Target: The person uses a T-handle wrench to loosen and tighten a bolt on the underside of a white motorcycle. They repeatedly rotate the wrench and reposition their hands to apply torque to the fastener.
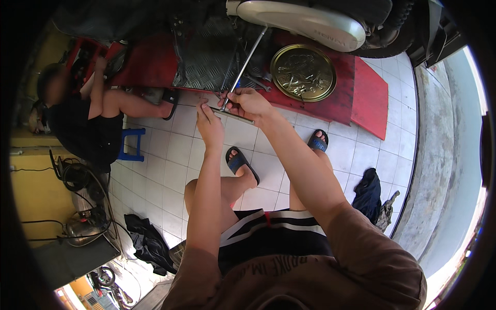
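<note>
A long T-handle wrench slants up and away to the silver side cover of a motorbike, its far end at the cover's lower edge. My right hand is closed round the near end of the shaft, where it meets the crossbar. The fingers of my left hand rest on the left end of that crossbar, partly hidden behind it; the thumb points up. Below the shaft, a spanner lies at the edge of the lift platform. Whether the wrench's tip sits on a bolt is too small to tell.
A red lift platform with a dark tread plate carries the motorbike and a round gold tray. At left, a co-worker sits on a blue stool. Dark cloths lie on the tiles; a compressor stands lower left.
</note>
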`<state>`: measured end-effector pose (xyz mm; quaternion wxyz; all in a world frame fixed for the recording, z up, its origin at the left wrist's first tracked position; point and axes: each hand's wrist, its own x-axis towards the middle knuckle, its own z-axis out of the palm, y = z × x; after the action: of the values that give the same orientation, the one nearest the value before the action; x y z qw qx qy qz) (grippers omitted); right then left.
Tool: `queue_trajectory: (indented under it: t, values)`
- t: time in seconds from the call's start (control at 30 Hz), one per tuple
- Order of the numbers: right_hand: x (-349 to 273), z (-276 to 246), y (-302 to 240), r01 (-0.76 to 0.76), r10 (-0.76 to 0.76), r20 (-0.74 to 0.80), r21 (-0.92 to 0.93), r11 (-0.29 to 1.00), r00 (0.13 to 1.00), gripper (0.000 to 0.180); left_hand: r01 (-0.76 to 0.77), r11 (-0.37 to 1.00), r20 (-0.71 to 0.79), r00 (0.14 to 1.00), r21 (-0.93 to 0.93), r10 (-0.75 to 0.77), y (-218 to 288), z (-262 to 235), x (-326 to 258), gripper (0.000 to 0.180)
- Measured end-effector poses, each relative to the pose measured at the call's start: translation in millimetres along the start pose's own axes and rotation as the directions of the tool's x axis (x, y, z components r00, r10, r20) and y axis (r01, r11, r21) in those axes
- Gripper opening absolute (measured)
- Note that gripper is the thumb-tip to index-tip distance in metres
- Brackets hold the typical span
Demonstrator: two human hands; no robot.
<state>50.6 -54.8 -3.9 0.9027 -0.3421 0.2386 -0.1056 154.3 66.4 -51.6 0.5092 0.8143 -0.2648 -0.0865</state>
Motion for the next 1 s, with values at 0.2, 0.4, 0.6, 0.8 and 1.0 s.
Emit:
queue_trajectory:
  t: [0.2, 0.4, 0.6, 0.8, 1.0]
  values:
    - [1.7, -9.9, 2.4, 0.030, -0.031, -0.060, -0.029, 0.999, 0.998, 0.017, 0.467, 0.872, 0.350, 0.849, -0.146, -0.396, 9.2, 9.1, -22.7, 0.067]
    - [-10.8, -11.2, -13.8, 0.004, -0.012, -0.055, -0.130, 0.992, 0.998, 0.016, 0.547, 0.808, 0.772, 0.604, -0.221, -0.198, 31.2, 0.4, -61.4, 0.084]
    - [-16.6, -27.2, -21.3, -0.048, 0.044, -0.020, -0.231, 0.972, 0.999, 0.019, -0.183, 0.945, 0.669, 0.669, -0.273, 0.323, 100.3, -9.2, -90.9, 0.026]
    - [-23.8, -36.7, -30.2, -0.048, 0.053, 0.018, -0.222, 0.974, 0.998, 0.020, -0.674, 0.738, 0.348, 0.694, 0.009, 0.630, 85.7, -14.2, -74.5, 0.039]
    - [-24.4, -35.5, -31.2, -0.008, 0.009, 0.006, -0.114, 0.993, 1.000, 0.022, -0.519, 0.845, 0.039, 0.854, 0.127, 0.519, 69.2, -19.5, -59.3, 0.051]
